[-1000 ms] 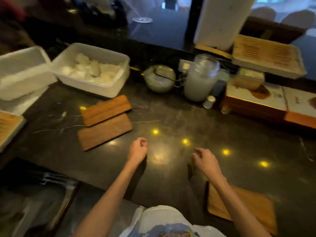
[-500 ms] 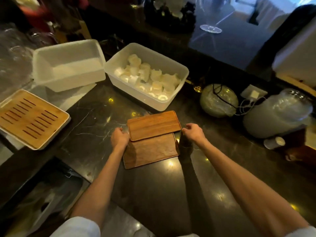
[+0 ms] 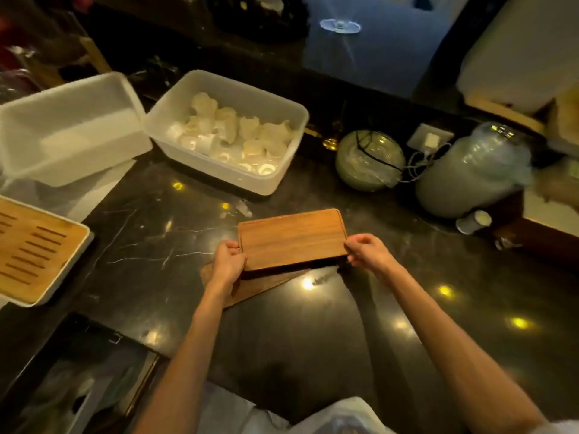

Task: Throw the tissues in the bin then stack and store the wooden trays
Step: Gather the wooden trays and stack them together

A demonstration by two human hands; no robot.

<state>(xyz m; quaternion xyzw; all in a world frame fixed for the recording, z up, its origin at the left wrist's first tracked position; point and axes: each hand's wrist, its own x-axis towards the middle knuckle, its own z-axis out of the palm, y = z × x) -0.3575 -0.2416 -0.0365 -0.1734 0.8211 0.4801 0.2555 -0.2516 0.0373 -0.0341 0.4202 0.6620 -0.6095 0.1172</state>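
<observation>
Leftmost, a slatted wooden tray sits at the desk edge, with an empty white tub behind it and a second tub of white cups beside that. Nearer the middle, the left hand and right hand hold a wooden tray by its 2 short ends — fingers pinched on the edges — above a darker tray lying flat on the desk. Farther right stand a glass bowl and a large jar.
</observation>
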